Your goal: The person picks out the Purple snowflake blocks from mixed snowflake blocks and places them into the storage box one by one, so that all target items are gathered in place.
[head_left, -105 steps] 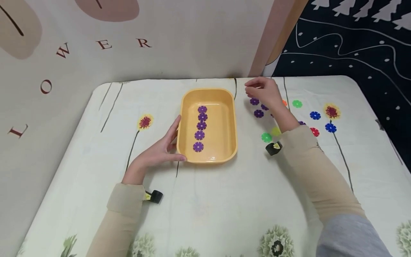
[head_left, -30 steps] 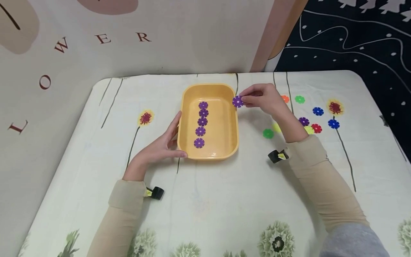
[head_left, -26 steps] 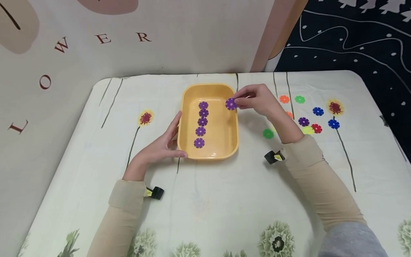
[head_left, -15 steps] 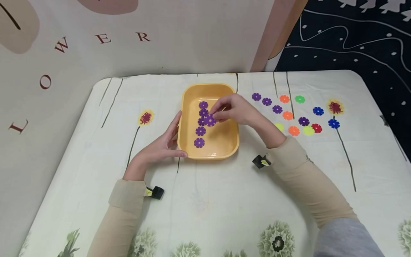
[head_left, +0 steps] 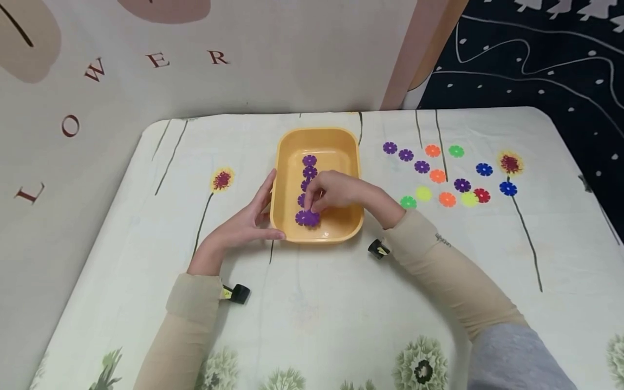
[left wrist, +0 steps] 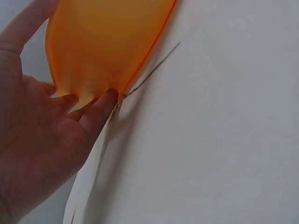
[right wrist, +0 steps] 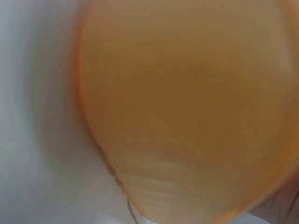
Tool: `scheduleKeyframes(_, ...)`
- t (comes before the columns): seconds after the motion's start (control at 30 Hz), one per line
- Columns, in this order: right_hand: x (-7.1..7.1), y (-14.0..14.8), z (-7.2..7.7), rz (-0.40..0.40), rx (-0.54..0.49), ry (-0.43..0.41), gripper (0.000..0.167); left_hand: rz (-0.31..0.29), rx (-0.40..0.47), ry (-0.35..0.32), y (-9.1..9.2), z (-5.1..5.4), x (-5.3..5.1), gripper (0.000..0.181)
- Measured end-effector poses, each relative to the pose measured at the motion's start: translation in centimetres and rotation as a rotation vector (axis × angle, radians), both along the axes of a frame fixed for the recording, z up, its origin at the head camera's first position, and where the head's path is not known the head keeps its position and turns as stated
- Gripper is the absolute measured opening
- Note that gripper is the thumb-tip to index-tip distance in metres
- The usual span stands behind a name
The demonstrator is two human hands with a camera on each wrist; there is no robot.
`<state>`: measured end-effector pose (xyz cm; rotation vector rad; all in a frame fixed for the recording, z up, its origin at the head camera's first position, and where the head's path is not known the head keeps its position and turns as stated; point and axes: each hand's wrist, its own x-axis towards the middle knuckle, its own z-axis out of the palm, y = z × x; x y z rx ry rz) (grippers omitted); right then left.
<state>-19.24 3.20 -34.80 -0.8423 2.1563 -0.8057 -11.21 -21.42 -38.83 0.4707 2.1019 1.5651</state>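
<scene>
In the head view, my right hand [head_left: 336,190] pinches a purple disc [head_left: 312,219] inside the tray [head_left: 345,157], my left hand [head_left: 241,227] spread against its left side. Left wrist view: my fingers [left wrist: 99,112] touch its wall. Right wrist view: the tray, blurred.

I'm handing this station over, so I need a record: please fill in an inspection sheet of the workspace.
Surface: white flower-print tablecloth.
Job's things: yellow tray with a column of purple discs; loose multicoloured discs lie to its right.
Clutter: nothing seen.
Grips: left grip rests against the tray's left side; right grip pinches a purple disc inside, at the column's near end.
Cables: nothing seen.
Surroundings: pale lettered wall ahead; dark patterned backdrop at far right.
</scene>
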Motion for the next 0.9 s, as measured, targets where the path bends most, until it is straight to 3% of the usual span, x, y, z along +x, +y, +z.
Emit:
scheduleKeyframes(0.33, 0.16, -0.19, -0.67, -0.027, 0.171, 0.038, 0.011, 0.016, -0.001, -0.016, 0.29, -0.03, 0.09, 0.126)
scheduleKeyframes(0.9, 0.47, -0.64, -0.77, -0.065, 0.217, 0.115, 0.014, 0.023, -0.021, 0.002, 0.02, -0.19, -0.05, 0.124)
